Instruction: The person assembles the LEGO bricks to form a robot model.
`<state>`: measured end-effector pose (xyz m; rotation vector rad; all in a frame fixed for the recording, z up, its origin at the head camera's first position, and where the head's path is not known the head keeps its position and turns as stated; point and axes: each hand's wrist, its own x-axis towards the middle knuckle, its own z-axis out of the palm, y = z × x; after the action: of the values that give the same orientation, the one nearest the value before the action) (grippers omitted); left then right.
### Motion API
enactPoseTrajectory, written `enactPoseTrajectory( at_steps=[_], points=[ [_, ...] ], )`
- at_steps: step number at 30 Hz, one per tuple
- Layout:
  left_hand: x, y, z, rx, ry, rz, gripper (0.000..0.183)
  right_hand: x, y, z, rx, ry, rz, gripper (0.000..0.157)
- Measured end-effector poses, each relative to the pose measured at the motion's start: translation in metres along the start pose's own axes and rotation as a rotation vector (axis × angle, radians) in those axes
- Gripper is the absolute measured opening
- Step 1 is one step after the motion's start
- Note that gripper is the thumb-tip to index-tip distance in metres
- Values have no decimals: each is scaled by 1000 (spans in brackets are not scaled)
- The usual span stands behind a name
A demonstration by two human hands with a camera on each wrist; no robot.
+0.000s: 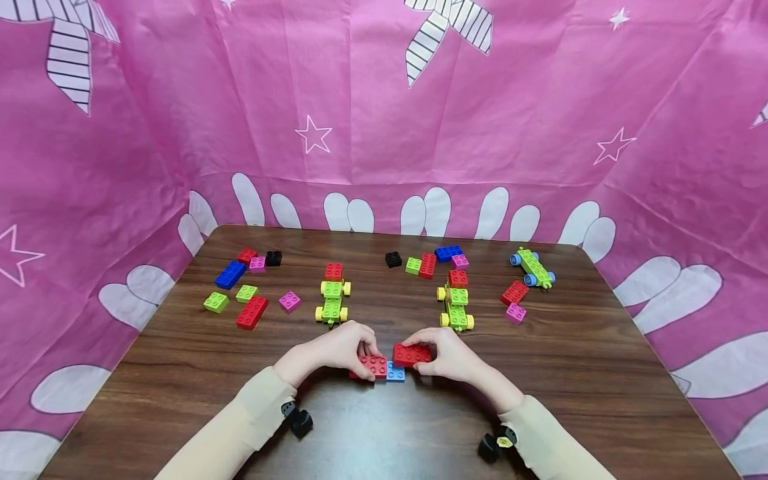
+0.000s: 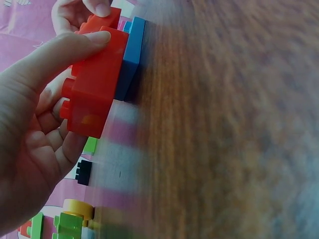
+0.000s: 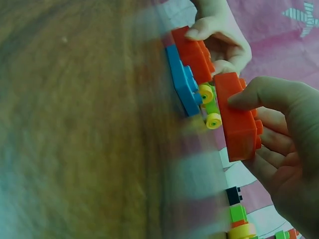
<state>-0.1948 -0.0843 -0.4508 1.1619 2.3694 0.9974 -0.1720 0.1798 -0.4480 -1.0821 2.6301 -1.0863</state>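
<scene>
My left hand [image 1: 351,347] pinches a long red toy brick [image 1: 375,365] between thumb and fingers. That brick sits on the left part of a blue brick [image 1: 395,372], whose bare studs show on the right. In my right hand [image 1: 447,355] is a second long red brick [image 1: 411,354], gripped at its right end. The right wrist view shows this red brick [image 3: 234,119] raised and apart from the blue brick [image 3: 183,82]. In the left wrist view the thumb lies along the side of the left red brick [image 2: 97,82].
Two green wheeled bases with yellow wheels stand beyond the hands, one left [image 1: 333,307] and one right [image 1: 457,313]. A green base with blue wheels [image 1: 533,268] lies far right. Loose bricks are scattered at the left, including a red brick [image 1: 252,312], and a black brick [image 1: 393,259] lies at the back.
</scene>
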Motion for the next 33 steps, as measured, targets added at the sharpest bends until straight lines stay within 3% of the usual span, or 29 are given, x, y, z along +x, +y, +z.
enactPoseTrajectory(
  at_steps=[8, 33],
  points=[
    [-1, 0, 1, 8, 9, 20, 26, 0, -4, 9, 16, -62, 1, 33],
    [0, 0, 0, 12, 8, 15, 27, 3, -8, 12, -49, -93, -33, 31]
  ],
)
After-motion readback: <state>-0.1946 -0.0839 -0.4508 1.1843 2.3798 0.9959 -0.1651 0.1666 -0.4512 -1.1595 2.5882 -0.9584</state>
